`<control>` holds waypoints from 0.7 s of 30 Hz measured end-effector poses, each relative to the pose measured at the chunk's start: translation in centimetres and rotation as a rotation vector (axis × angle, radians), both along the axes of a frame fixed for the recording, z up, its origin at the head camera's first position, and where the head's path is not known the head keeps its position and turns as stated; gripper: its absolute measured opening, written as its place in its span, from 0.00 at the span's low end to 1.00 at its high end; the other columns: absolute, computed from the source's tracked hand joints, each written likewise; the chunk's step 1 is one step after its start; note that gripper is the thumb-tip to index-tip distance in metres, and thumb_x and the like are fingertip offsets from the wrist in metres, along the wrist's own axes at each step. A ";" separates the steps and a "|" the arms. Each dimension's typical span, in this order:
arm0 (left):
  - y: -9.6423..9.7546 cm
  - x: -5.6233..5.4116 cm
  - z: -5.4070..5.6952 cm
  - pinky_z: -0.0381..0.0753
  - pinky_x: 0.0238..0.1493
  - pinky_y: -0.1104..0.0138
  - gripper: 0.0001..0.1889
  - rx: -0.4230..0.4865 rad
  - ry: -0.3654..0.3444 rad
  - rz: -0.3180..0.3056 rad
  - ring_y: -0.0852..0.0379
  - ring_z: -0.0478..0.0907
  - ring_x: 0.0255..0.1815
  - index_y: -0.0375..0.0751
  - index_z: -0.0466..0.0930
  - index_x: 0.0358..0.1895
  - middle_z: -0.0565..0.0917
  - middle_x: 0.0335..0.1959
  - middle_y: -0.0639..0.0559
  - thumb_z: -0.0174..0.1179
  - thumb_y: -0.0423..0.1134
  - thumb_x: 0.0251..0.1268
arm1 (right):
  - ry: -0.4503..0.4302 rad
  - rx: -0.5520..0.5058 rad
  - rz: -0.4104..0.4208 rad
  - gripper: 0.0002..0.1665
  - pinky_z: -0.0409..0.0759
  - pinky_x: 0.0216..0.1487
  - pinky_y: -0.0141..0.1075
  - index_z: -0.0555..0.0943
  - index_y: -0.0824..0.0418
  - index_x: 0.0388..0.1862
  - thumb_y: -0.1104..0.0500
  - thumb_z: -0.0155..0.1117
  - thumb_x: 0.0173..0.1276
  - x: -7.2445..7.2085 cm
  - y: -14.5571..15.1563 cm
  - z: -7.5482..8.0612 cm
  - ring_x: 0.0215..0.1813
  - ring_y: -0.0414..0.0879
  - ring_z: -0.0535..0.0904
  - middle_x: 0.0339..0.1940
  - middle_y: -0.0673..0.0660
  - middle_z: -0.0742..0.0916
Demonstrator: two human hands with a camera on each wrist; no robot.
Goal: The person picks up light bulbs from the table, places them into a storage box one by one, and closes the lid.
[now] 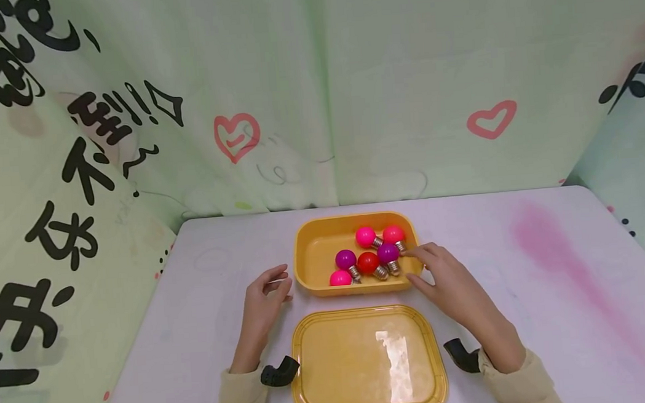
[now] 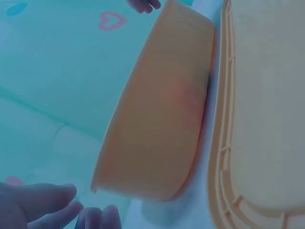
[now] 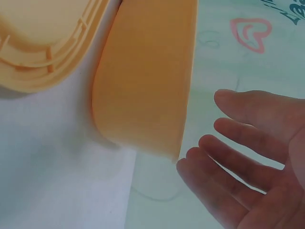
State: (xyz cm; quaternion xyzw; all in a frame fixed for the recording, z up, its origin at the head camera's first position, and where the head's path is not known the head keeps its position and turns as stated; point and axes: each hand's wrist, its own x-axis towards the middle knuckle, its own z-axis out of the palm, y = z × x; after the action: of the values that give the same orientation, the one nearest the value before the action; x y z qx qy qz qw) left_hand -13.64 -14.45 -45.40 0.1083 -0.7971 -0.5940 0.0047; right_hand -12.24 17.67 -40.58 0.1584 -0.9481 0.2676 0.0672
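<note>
An orange-yellow plastic box [image 1: 314, 245] stands on the table with several small bulbs inside, pink, red and purple with silvery screw bases. Among them are a red bulb [image 1: 367, 263] and a purple bulb [image 1: 345, 259]. My right hand [image 1: 444, 280] is at the box's right end, thumb and fingers spread apart and holding nothing; whether the fingertips touch the rim I cannot tell. Beside the box's left end hovers my left hand [image 1: 266, 300], its fingers loosely bent and nothing in them. In both wrist views the box's side wall [image 2: 152, 109] hides the bulbs.
In front of the box lies a flat yellow lid [image 1: 344, 366], rim upward. The white table [image 1: 529, 312] bears a pink stain on its right. Pale green cloth [image 1: 394, 98] with hearts and black writing hangs behind and at the sides.
</note>
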 end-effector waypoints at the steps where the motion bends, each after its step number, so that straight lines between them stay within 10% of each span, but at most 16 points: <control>1: -0.1 0.2 0.0 0.86 0.41 0.68 0.19 -0.001 -0.003 -0.003 0.50 0.80 0.49 0.38 0.78 0.62 0.81 0.53 0.42 0.61 0.36 0.69 | -0.009 -0.004 -0.011 0.22 0.82 0.50 0.50 0.80 0.67 0.56 0.63 0.72 0.63 0.2 0.1 0.1 0.46 0.54 0.78 0.50 0.62 0.83; 21: -0.8 3.1 0.3 0.86 0.36 0.66 0.16 -0.007 -0.083 -0.068 0.51 0.82 0.39 0.31 0.79 0.57 0.84 0.47 0.41 0.61 0.33 0.69 | -0.237 -0.077 -0.101 0.15 0.85 0.42 0.45 0.78 0.69 0.47 0.61 0.69 0.66 2.7 1.6 -1.3 0.41 0.50 0.83 0.42 0.59 0.84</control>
State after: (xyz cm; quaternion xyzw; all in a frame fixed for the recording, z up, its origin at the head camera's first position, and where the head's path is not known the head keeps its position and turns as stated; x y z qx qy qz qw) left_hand -10.54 -15.22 -45.12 0.1058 -0.8019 -0.5860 -0.0483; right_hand -9.58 19.32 -41.84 0.0751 -0.9452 0.3167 -0.0259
